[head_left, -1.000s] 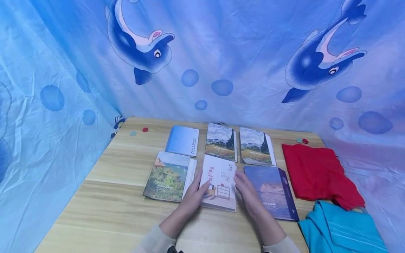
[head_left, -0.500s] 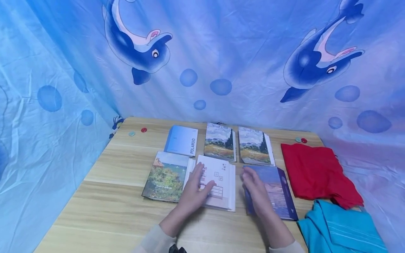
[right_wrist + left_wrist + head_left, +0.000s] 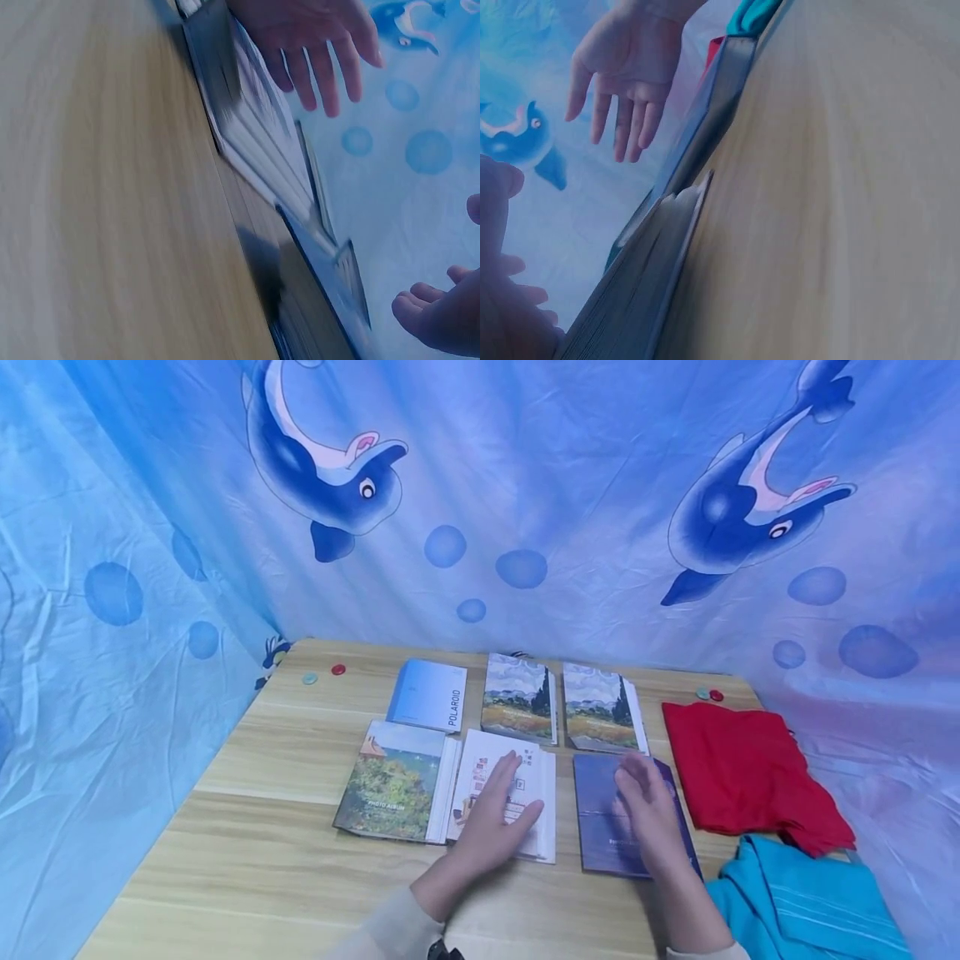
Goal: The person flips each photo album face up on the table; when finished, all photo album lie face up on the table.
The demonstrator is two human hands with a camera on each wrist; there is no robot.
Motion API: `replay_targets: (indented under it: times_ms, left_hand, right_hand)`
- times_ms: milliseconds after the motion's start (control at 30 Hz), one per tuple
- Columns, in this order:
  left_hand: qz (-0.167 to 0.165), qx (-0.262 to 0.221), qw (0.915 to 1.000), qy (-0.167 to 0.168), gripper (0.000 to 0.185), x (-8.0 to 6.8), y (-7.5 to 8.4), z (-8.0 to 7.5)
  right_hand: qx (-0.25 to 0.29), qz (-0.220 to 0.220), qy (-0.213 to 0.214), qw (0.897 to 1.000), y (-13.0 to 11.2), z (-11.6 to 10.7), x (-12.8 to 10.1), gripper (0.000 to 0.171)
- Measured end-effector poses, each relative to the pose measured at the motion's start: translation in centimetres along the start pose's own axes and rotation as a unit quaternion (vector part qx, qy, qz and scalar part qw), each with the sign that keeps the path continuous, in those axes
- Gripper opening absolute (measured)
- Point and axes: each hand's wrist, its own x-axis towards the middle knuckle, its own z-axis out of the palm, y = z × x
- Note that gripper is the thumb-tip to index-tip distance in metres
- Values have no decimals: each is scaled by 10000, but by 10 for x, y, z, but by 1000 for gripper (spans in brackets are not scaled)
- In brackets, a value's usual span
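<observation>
In the head view we saw the left hand (image 3: 495,814) just below the middle of the frame, fingers straight and spread, lying flat on the white album (image 3: 506,793) without grasping it. That album lay on the wooden table (image 3: 247,827), closed, with its page edges toward the lower right. A little to the right, the right hand (image 3: 645,806) rested palm-down, fingers straight, on the dark blue album (image 3: 600,827); it too gripped nothing. The two albums lay side by side with a narrow strip of table between them.

In the left wrist view the right hand (image 3: 622,71) appeared at the upper left, fingers loose and extended, above the blue album's edge. The right wrist view showed the left hand (image 3: 315,41) at the top, fingers likewise straight.

Left of the white album lay a garden-cover album (image 3: 393,781), just beside it. Behind, toward the middle of the frame, sat a pale blue Polaroid album (image 3: 429,695) and two landscape albums (image 3: 519,697) (image 3: 600,706). At the right lay a red cloth (image 3: 742,768), and a teal cloth (image 3: 802,902) filled the lower right corner.
</observation>
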Motion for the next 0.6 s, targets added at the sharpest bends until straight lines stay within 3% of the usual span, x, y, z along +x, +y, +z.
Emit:
replay_targets:
  times_ms: [267, 500, 600]
  left_hand:
    - [259, 21, 9986, -453, 76, -1, 14, 26]
    - [148, -323, 9954, -892, 80, 3, 22, 51]
    - [152, -235, 9938, -1074, 80, 3, 24, 62]
  right_hand:
    - [-830, 316, 887, 9921, 12, -25, 3, 79]
    - [-1145, 638, 946, 9868, 24, -43, 5, 82]
    - [-1277, 765, 869, 9850, 28, -47, 5, 83]
